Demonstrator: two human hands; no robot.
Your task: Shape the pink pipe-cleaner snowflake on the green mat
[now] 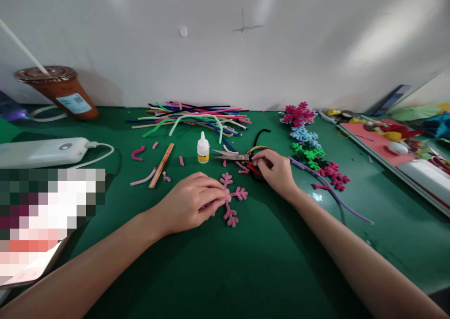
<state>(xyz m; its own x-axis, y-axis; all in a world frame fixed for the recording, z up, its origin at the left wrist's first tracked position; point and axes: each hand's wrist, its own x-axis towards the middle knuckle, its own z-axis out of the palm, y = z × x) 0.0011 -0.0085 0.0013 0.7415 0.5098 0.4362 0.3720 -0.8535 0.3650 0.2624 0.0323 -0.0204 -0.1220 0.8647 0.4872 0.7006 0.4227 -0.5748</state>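
Note:
A pink pipe-cleaner snowflake (230,214) lies on the green table in front of me. My left hand (197,201) covers its left side, with fingertips closed on the shape near its centre. Right of it, my right hand (276,168) has thumb and fingers pinched on the handle of a pair of scissors (230,156); the blades point left and stand slightly apart. Just behind the left hand is a small white glue bottle (203,149), upright, with a yellow label. Short pink pipe-cleaner offcuts (182,160) are scattered around.
A pile of coloured pipe cleaners (197,117) lies by the wall. Finished snowflakes (303,135) in several colours and a purple pipe cleaner (346,205) are at right. Leftward are a wooden stick (161,165), a white power bank (45,152) and a drink cup (72,94).

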